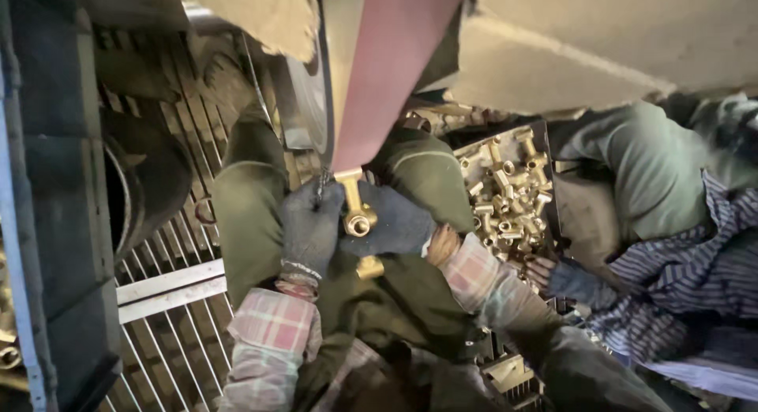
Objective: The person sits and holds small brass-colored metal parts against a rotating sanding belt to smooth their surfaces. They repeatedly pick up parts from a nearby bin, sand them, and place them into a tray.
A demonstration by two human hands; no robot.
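Head view, looking down over the lap.

Item 1: brass fitting [357,211], T-shaped, with a round open socket facing the camera. It is held at centre frame, its upper stem pressed against the lower end of a reddish-brown abrasive belt [387,73] that runs down from the top edge.

Item 2: left hand [310,226], in a dark grey knit glove, fingers curled and pressed around the fitting's left side. A plaid sleeve is seen below the cuff.

Item 3: right hand [395,222], gloved likewise, fingers closed on the fitting from the right.

Item 4: second brass piece [369,267], lying on the olive-green apron just beneath the hands.

Item 5: dark tray [550,183], at right, filled with a heap of brass fittings [505,199].

Item 6: another person's gloved hand [572,282], in a striped sleeve, resting beside the tray's lower corner.

Surface and room: slatted metal floor grating [170,317] is seen at left, beside a dark drum-shaped housing [146,183]. Lighting is dim, and pale board is seen overhead.
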